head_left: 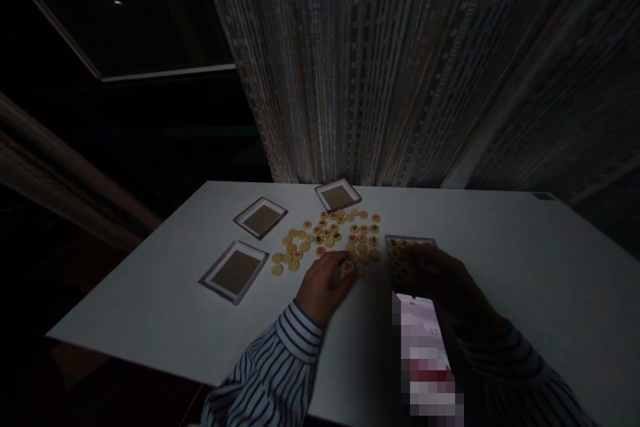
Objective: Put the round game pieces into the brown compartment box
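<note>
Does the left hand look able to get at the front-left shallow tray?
Probably yes: table surface separates the left hand from that shallow tray, and the loose discs lie mostly beyond the direct path. It appears to touch one disc, though.

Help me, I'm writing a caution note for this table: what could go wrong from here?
The left hand holds a red-marked xiangqi piece close to loose xiangqi pieces and could knock some aside.

The right hand shades the tray of pieces, so in this dim light a marking might be misread.

The lit phone sits near the striped right sleeve, which could nudge it.
</note>
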A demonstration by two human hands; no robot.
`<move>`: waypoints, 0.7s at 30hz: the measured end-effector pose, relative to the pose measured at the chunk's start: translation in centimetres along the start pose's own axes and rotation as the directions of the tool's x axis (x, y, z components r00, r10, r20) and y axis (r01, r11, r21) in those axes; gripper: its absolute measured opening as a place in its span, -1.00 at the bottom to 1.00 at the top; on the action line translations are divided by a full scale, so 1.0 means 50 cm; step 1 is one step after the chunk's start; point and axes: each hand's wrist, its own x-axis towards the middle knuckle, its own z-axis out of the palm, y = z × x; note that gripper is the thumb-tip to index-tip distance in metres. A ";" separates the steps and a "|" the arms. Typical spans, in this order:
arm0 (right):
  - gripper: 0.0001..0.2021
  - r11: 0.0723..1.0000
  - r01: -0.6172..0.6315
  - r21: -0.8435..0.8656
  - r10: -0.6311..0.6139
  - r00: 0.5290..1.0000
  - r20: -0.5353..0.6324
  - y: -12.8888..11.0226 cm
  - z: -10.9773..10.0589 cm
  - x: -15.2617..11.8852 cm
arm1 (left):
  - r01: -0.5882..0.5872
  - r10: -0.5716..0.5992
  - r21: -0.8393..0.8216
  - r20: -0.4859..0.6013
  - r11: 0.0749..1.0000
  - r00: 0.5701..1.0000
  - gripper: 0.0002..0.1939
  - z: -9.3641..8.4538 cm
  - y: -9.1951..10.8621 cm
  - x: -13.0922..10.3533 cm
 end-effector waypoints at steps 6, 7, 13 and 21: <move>-0.78 0.998 -0.065 0.023 0.066 0.996 -0.062 -0.002 -0.019 -0.007 | -0.008 0.008 -0.010 0.025 1.000 1.000 -0.75 0.009 0.007 0.008; -0.78 0.998 -0.066 0.021 0.067 0.995 -0.072 0.000 -0.019 -0.009 | -0.007 0.007 -0.009 0.028 1.000 1.000 -0.75 0.011 0.007 0.008; -0.78 0.994 -0.106 0.019 0.108 0.986 -0.124 0.016 -0.015 -0.018 | 0.000 -0.001 0.013 0.058 1.000 0.998 -0.76 0.024 0.013 0.011; -0.78 0.992 -0.123 0.003 0.122 0.983 -0.136 0.017 -0.020 -0.028 | 0.001 -0.002 0.008 0.107 1.000 0.994 -0.74 0.034 0.026 0.020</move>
